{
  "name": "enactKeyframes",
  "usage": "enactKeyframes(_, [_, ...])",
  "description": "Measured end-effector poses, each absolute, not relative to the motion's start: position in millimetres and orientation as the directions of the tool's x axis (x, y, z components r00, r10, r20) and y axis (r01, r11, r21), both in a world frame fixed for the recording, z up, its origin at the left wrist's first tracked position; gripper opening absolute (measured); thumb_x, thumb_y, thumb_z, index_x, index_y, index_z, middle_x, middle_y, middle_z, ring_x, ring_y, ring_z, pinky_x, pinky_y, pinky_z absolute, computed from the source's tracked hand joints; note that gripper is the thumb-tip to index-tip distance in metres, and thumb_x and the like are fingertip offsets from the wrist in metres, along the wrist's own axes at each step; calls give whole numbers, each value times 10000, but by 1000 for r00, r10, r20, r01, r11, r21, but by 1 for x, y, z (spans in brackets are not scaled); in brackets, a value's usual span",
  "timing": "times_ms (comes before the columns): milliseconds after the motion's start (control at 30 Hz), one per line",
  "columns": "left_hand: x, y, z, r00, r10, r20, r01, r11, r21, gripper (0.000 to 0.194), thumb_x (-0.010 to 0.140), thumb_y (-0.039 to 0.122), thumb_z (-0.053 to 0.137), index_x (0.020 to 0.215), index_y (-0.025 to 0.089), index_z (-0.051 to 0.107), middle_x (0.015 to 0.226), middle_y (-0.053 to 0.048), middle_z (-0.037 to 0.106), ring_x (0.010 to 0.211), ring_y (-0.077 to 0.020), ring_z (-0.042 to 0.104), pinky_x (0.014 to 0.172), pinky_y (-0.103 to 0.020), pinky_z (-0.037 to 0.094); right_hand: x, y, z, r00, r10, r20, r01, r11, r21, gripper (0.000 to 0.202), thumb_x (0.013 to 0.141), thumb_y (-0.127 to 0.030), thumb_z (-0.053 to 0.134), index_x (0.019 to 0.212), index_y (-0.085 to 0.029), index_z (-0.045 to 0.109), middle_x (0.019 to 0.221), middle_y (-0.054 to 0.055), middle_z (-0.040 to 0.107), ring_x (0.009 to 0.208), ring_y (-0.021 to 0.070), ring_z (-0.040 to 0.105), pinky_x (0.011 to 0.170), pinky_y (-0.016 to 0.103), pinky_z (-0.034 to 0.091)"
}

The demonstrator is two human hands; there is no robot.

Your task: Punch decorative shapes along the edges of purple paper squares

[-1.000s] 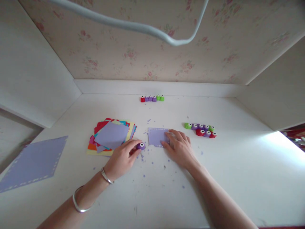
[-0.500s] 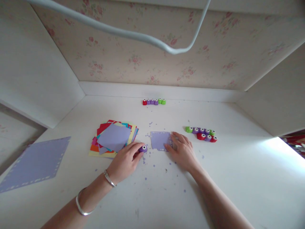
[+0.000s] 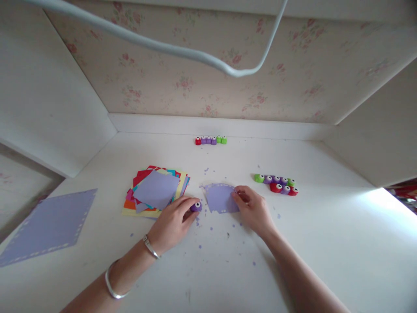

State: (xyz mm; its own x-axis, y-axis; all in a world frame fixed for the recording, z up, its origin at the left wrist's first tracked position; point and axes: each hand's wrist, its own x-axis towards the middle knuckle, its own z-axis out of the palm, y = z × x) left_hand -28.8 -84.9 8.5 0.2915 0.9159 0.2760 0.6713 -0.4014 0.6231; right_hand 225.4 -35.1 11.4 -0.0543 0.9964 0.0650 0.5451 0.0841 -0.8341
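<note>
Left hand: your left hand [image 3: 174, 221] rests on the bench [image 3: 325, 243] with its fingers closed round a small purple punch [image 3: 196, 206], which stands on the surface just left of the sheet.
Right hand: your right hand [image 3: 253, 209] pinches the right edge of the small lilac sheet [image 3: 220, 198] – that edge is lifted and the sheet bows upward.
Sheet: it lies mid-bench between your two hands, with small holes showing along its near edge.
Done so far: judging by the lilac scraps [image 3: 211, 228] scattered around it, much of the sheet's border is already punched; how far round the holes run I cannot tell.
Finished piece: a larger lilac sheet [image 3: 48, 226] with holes along its edges lies far left, well apart.
Left: the paper stack [image 3: 156, 191] beside your left hand looks unpunched.
Other punches: one cluster [image 3: 276, 184] sits right of the sheet, a row [image 3: 210, 140] by the back wall – both untouched.
</note>
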Motion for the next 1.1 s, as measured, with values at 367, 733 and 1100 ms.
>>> enactKeyframes(367, [-28,-85,8,188,950,251,630,-312,711,233,889,242,622,1118,224,591,914,-7,724,789,-149,695,751,-248,566,222,-37,15,-59,972,-227,130,-218,-967,264,774,-437,675,875,-193,656,769,1,619,604,118,536,560,252,412])
enactKeyframes(733, [-29,-84,4,239,919,314,638,-392,663,256,898,217,613,1152,227,582,1001,-28,716,804,-155,697,786,-277,573,220,-36,10,-108,970,-220,187,-198,-962,239,787,-417,629,870,-198,679,772,21,667,617,142,571,564,262,429])
enactKeyframes(1100, [-29,-84,5,255,912,322,629,-410,661,272,894,169,605,1158,231,582,1036,-36,710,851,-160,697,818,-284,569,221,-34,8,-109,975,-193,205,-168,-964,197,805,-370,619,845,-190,687,743,16,666,602,130,558,554,254,409])
